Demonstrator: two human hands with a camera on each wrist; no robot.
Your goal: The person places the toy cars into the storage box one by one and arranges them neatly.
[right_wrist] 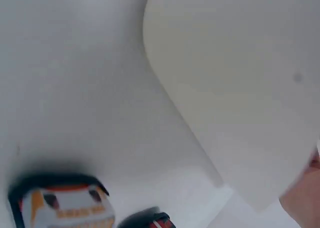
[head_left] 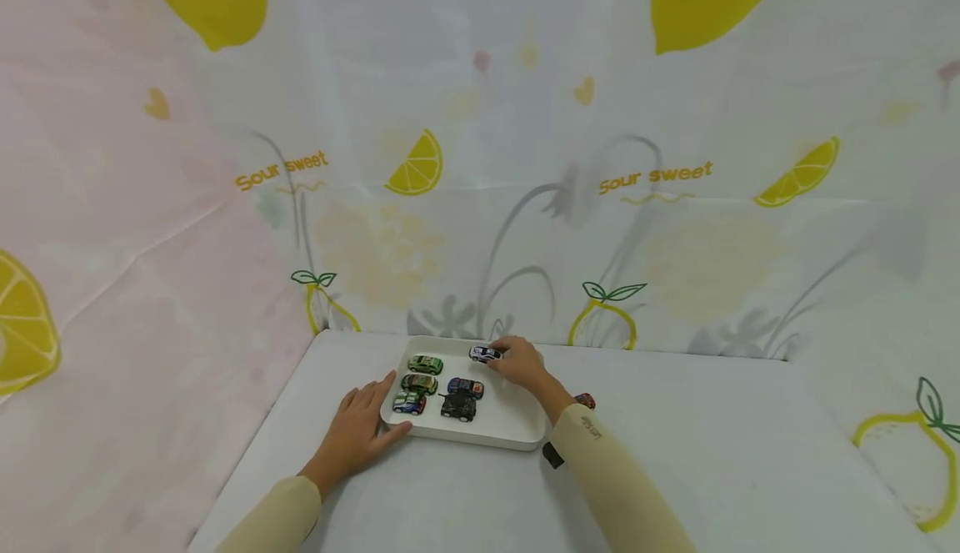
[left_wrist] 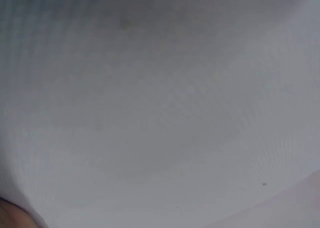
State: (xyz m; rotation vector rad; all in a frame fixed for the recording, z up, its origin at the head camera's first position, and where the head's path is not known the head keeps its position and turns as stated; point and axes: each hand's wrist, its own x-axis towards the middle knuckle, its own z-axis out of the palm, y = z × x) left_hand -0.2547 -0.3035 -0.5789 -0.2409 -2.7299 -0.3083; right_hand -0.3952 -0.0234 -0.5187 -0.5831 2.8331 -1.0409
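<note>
In the head view, my right hand pinches the right end of a white-and-dark toy car over the back of a white tray. My left hand rests at the tray's left front corner, fingers extended along the left side and thumb by the front rim. Inside the tray stand a green toy car, a green-and-orange one, a multicoloured one, a blue-and-orange one and a black military-style toy vehicle. The left wrist view shows mostly blurred pale surface.
Right of the tray, partly behind my right sleeve, lie a reddish toy car and a black object on the white table. A lemon-print curtain rises behind. The right wrist view shows a blurred white-and-orange toy car.
</note>
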